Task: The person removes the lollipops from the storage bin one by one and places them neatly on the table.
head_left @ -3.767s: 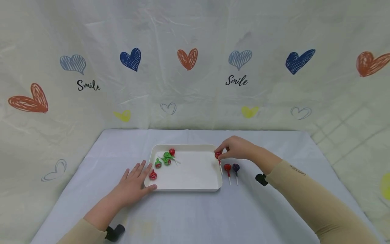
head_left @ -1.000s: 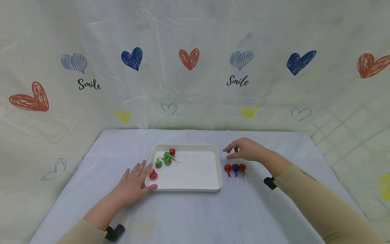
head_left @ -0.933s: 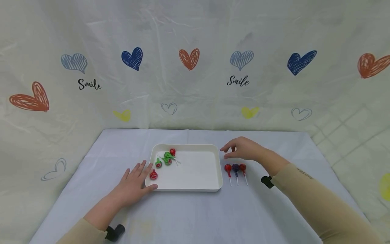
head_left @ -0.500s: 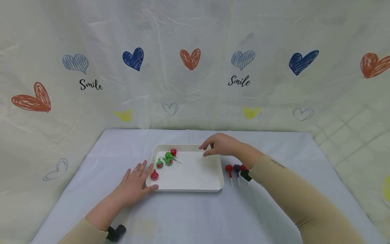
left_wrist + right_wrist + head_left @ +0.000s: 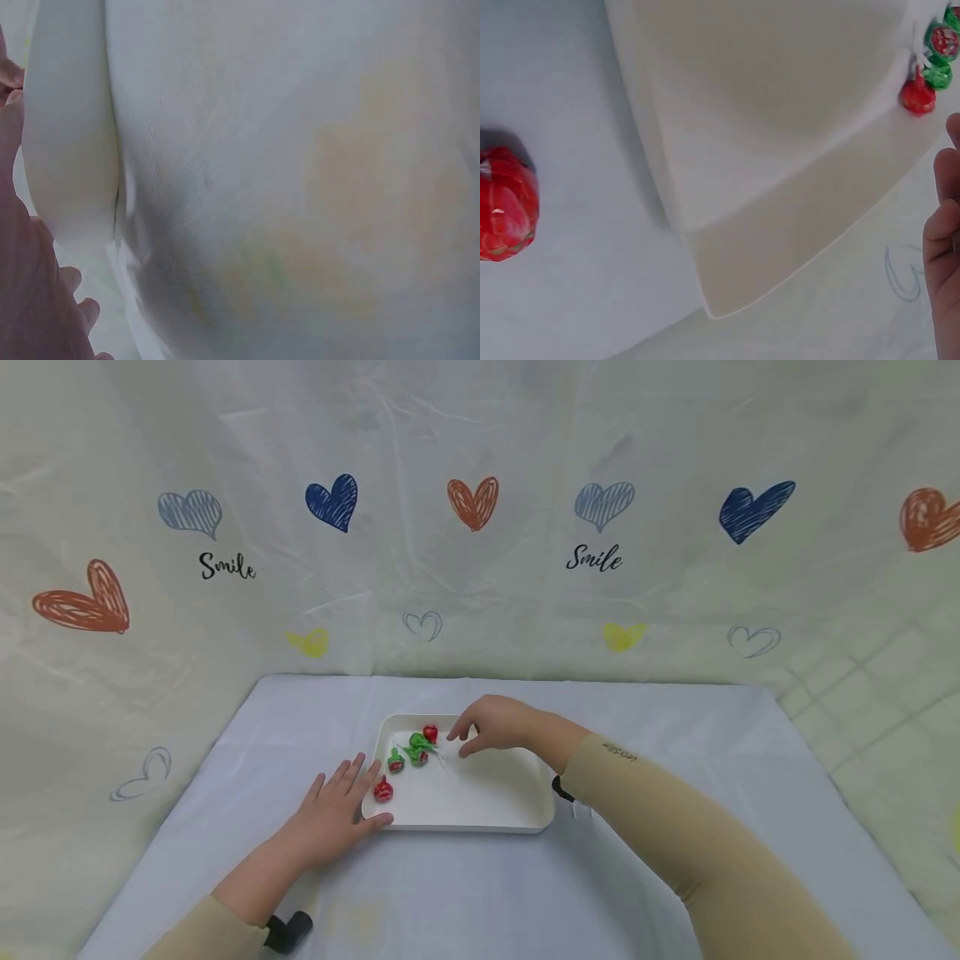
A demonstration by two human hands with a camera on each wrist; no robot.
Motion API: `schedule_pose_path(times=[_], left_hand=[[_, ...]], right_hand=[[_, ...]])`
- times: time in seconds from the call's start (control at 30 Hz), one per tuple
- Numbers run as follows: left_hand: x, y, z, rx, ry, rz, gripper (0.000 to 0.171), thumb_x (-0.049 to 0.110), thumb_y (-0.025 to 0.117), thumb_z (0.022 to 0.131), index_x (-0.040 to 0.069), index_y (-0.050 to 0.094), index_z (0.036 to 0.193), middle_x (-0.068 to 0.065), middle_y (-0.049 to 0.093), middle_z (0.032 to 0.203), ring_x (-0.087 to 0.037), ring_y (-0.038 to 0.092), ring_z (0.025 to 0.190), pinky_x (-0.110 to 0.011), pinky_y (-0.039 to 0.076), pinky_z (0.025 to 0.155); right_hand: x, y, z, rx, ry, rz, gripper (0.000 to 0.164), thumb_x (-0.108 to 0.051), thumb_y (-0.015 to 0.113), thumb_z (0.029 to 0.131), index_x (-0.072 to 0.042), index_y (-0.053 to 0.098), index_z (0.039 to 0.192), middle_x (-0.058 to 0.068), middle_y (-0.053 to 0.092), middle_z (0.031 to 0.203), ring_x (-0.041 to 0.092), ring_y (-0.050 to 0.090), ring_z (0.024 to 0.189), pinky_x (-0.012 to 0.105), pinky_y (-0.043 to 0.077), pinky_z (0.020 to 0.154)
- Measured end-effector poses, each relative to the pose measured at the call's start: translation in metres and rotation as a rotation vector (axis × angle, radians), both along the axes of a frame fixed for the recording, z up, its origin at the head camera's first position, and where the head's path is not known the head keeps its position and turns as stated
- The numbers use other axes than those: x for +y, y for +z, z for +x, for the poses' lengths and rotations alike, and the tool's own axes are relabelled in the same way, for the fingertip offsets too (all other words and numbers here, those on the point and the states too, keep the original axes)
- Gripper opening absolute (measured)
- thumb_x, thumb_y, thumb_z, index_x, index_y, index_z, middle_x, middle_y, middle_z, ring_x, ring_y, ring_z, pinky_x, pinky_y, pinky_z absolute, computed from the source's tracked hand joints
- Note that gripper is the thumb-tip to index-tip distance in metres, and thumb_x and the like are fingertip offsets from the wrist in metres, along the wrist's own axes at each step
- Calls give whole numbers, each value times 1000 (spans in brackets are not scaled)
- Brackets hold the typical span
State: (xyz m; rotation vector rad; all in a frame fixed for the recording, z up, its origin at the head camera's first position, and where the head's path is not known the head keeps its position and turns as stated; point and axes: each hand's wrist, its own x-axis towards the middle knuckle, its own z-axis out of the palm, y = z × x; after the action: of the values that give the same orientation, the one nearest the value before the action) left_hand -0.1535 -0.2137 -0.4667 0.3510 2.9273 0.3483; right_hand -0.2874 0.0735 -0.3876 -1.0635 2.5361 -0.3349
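Observation:
A white tray point(image 5: 480, 814) holds several wrapped lollipops on its left side. A red lollipop point(image 5: 430, 732) lies at the back, against a cluster of green lollipops point(image 5: 417, 756). Nearer are a single green lollipop point(image 5: 395, 762) and a red lollipop point(image 5: 383, 790). My left hand point(image 5: 330, 818) rests at the tray's left front corner, fingers spread, thumb along the front rim. Over the tray, my right hand point(image 5: 498, 725) has thumb and forefinger apart, just right of the back red lollipop, and holds nothing.
Right of the tray, my sleeve hides most of the lollipops there; only white sticks point(image 5: 575, 810) show. One red lollipop point(image 5: 508, 206) of these appears large in the right wrist view. A white cloth point(image 5: 450, 893) covers the table, and a heart-printed sheet point(image 5: 517, 593) hangs behind.
My right hand set a red lollipop down beside two others right of the tray, let go, then moved left across the tray to the remaining lollipops. My left hand stayed put.

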Motion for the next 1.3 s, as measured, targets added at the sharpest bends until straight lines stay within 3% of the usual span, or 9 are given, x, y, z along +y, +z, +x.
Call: schedule_pose_path(times=[0.3,0.7,0.93,1.1,1.3], left_hand=[[0,4,1,-5,2,1,99,76,50,86,16,22,159,-14,10,165,-40,10,150,-68,7,115],[-2,3,3,20,-6,13,97,77,47,87,18,21,160,-13,10,166,-38,11,150,-67,9,115],[1,7,3,3,0,12,97,76,49,87,18,22,159,-12,10,166,-38,11,151,-66,8,116],[2,6,3,-8,8,19,97,75,51,86,17,23,159,-13,11,166,-38,10,150,-66,7,116],[0,6,4,2,2,25,98,77,49,86,17,23,159,-14,11,165,-40,11,150,-67,8,115]], right_hand=[[-38,-6,1,101,118,84,31,-31,79,87,-26,75,117,-16,68,98,8,60,91,27,49,85],[-64,-22,-1,165,170,155,34,-34,77,87,-30,74,120,-15,69,105,4,59,90,25,49,90],[-70,-28,0,167,171,180,38,-34,75,88,-28,70,126,-11,69,114,7,61,104,28,47,100],[-70,-28,2,160,167,174,33,-32,76,89,-28,73,121,-11,68,109,7,59,99,28,47,99],[-64,-24,6,90,111,161,24,-29,78,87,-28,77,111,-13,63,102,7,56,93,27,48,95]])
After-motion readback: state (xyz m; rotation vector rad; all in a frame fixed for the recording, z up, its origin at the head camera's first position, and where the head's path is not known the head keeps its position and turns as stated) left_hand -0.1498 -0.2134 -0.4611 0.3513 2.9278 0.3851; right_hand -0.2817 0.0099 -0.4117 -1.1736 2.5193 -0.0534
